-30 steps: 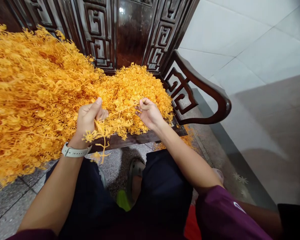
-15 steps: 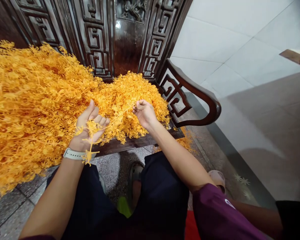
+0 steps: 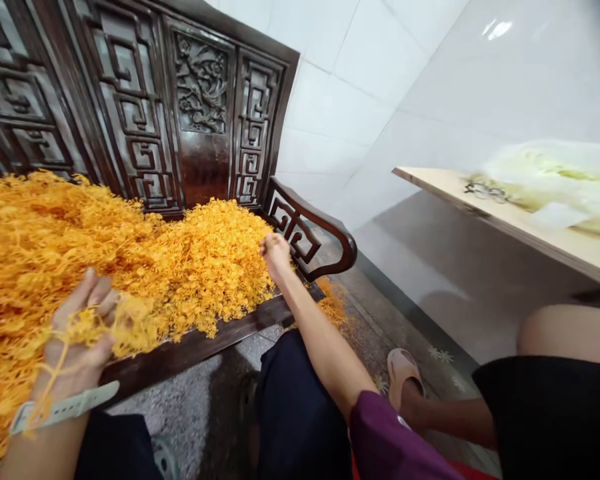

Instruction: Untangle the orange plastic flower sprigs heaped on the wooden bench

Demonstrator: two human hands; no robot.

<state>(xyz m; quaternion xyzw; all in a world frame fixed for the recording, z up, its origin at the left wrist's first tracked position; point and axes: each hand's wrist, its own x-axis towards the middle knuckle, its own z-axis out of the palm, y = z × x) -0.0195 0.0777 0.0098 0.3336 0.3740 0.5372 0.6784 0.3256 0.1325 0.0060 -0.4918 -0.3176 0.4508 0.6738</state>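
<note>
Orange plastic flower-like sprigs, thin and branching, lie in a large heap [image 3: 215,260] on the seat of a dark carved wooden bench. My left hand [image 3: 80,327], a pale watch on its wrist, is closed on an orange plastic sprig [image 3: 135,323] at the heap's front left; one stem hangs over the wrist. Motion blurs this hand somewhat. At the heap's right edge, close to the armrest, my right hand [image 3: 276,257] has its fingers curled together. Whatever lies between those fingertips, if anything, is hidden.
The bench's curved armrest [image 3: 337,243] stands just beyond my right hand. Loose orange bits [image 3: 335,303] lie on the floor below it. A wooden board [image 3: 445,193] holding glasses and a plastic bag juts in at right. Another person's knee [image 3: 565,333] and sandalled foot [image 3: 405,373] are at lower right.
The view has swung right, bringing the board and another person's leg into sight. My right hand has moved right across the heap, away from my left hand, which still holds an orange sprig.
</note>
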